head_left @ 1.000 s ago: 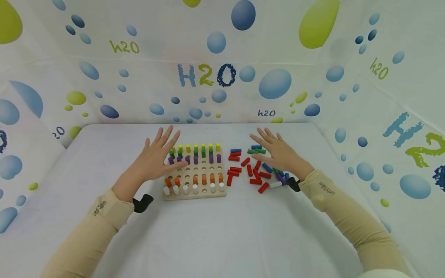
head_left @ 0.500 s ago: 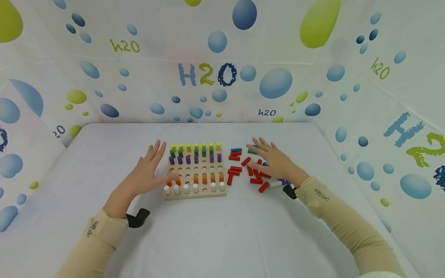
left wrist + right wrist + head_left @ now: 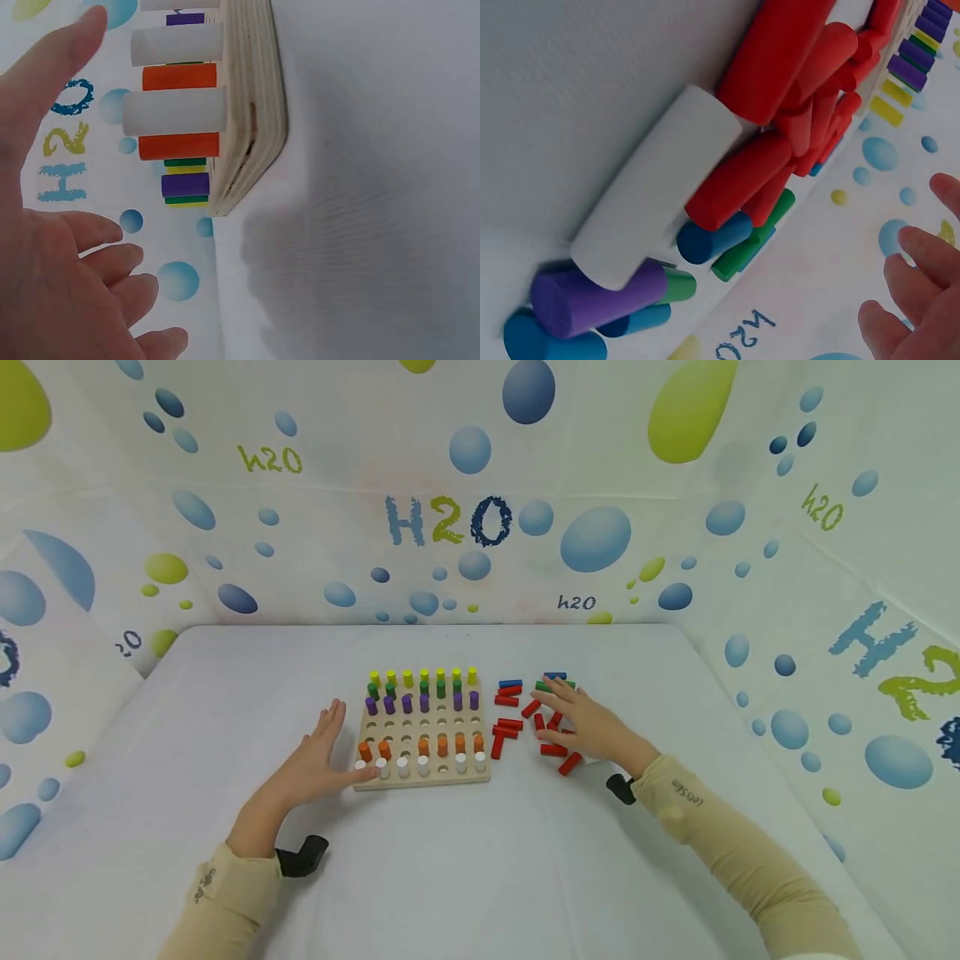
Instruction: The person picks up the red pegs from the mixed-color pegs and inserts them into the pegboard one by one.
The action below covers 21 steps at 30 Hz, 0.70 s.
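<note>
From afar I log pegboard [image 3: 256, 75], layered wood, matt; right of it, loose pegs [image 3: 739, 180], smooth; beneath, tablecloth [image 3: 480, 860], matt; behind, printed sheet [image 3: 382, 443], creased.

The backdrop [image 3: 412, 452] carries a large "H2O" [image 3: 448, 521] at upper centre, another cut off at the right edge, and small "h2O" prints upper left, upper right and right of centre, while the right sleeve [image 3: 720, 843] reads "LetsSlim" and the left sleeve's [image 3: 232, 893] lettering is blurred.

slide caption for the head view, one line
Left hand by a pale wooden pegboard with standing coloured cylindrical pegs; right hand over loose, mostly red cylindrical pegs.
</note>
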Tool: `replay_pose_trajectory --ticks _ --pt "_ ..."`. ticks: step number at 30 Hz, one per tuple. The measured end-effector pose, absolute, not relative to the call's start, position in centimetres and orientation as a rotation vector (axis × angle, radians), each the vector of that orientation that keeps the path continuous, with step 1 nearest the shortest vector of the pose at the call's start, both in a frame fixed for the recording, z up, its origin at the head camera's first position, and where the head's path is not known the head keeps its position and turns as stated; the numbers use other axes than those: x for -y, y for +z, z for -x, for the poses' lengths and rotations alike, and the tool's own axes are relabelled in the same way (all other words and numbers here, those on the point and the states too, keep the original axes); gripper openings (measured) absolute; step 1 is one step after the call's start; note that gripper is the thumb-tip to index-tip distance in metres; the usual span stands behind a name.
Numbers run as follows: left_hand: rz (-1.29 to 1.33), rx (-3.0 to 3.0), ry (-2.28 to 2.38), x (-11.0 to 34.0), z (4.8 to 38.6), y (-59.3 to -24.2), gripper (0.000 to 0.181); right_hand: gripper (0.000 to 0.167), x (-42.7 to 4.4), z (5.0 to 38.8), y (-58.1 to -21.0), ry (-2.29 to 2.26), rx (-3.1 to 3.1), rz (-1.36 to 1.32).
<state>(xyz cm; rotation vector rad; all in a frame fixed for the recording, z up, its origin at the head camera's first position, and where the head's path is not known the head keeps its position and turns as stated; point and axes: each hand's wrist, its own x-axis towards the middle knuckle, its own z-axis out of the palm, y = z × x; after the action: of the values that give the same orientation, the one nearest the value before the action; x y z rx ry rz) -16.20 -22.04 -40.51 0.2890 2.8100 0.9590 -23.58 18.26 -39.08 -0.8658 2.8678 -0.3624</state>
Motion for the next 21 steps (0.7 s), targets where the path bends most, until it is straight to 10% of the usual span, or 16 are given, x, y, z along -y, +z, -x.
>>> replay_pose_trajectory --ticks 21 --pt "-0.257 -2.722 1.02 21.8 15.8 -42.7 0.112 0.049 -17.9 22.7 -41.1 -0.351 -2.852 0.993"
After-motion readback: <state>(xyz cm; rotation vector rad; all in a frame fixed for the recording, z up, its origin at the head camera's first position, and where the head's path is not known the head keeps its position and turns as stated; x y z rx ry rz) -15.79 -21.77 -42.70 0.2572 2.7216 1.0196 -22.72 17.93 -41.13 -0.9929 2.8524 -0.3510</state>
